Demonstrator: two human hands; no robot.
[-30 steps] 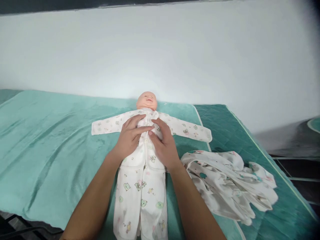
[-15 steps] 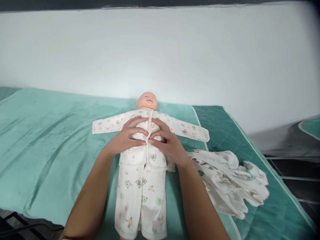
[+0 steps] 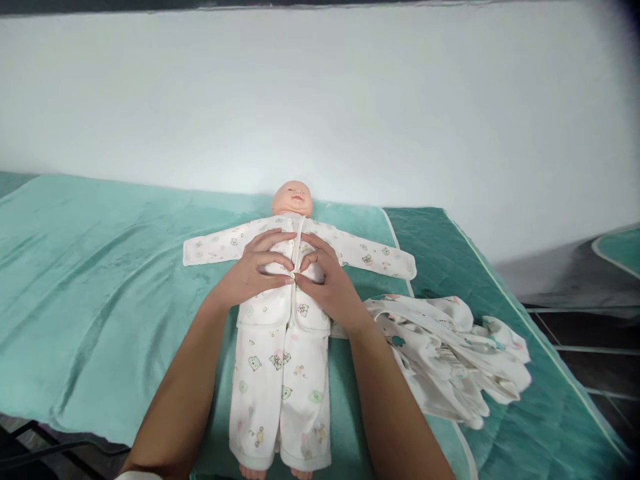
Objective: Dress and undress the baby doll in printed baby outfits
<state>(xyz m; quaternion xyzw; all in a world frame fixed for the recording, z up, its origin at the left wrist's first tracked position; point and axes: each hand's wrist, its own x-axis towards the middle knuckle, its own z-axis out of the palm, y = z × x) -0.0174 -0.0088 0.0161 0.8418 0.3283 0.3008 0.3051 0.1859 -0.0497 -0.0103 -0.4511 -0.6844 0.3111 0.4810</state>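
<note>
A baby doll (image 3: 292, 200) lies on its back with its head toward the wall. It wears a white printed baby jacket (image 3: 315, 319) and matching trousers (image 3: 256, 400); bare feet show below the cuffs. The jacket's sleeves are spread out to both sides. My left hand (image 3: 253, 270) pinches the jacket's front edge at mid-chest, thumb and forefinger closed together. Opposite it, my right hand (image 3: 333, 283) pinches the other front edge, and the fingertips of both hands nearly meet at a button. The other fingers rest on the doll's chest. The fingertips partly hide the button.
A crumpled white printed cloth (image 3: 455, 353) lies to the right of my right forearm. Under everything is a light green sheet (image 3: 100, 287) over a darker green quilted pad (image 3: 430, 243). A white wall (image 3: 320, 100) stands behind. Black cables or bars (image 3: 50, 453) show at lower left.
My right forefinger and thumb have shifted slightly at the button, forefinger more bent. Both hands stay at the jacket's front. The view has moved a little, and the doll's feet now show.
</note>
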